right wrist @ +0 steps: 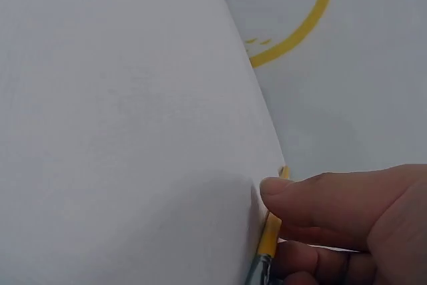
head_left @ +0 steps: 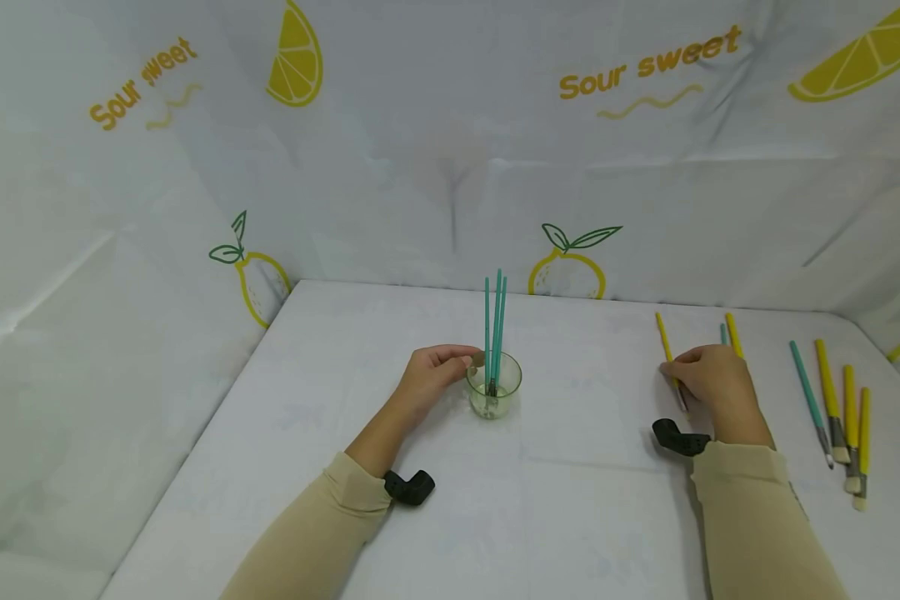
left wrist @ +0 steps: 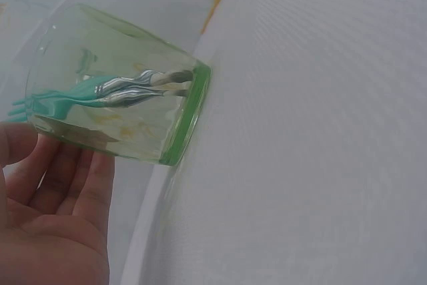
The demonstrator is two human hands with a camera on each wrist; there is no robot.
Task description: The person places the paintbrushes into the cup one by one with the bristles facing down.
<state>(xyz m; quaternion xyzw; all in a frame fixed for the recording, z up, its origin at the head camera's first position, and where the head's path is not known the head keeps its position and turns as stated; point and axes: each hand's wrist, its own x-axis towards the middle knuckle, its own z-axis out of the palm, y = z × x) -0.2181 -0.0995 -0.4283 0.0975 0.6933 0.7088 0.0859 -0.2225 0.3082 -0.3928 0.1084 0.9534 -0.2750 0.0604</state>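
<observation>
A clear greenish glass (head_left: 493, 406) stands upright on the table with teal paintbrushes (head_left: 497, 333) in it, bristles down. My left hand (head_left: 429, 377) holds the glass by its rim from the left side. In the left wrist view, the thumb lies near the rim and the fingers are against the wall of the glass (left wrist: 183, 121). Over on the right, my right hand (head_left: 712, 385) pinches a yellow paintbrush (head_left: 664, 336) between thumb and fingers. Its ferrule shows below the thumb in the right wrist view, with the yellow handle (right wrist: 269, 235) above it; the bristles are out of that frame.
Behind my right hand lie another yellow paintbrush (head_left: 733, 333) and a teal one (head_left: 723, 333), both partly hidden. Farther right are a teal paintbrush (head_left: 807, 388) and several yellow paintbrushes (head_left: 827, 379). A lemon-printed cloth (head_left: 450, 150) hangs behind the white table (head_left: 555, 533).
</observation>
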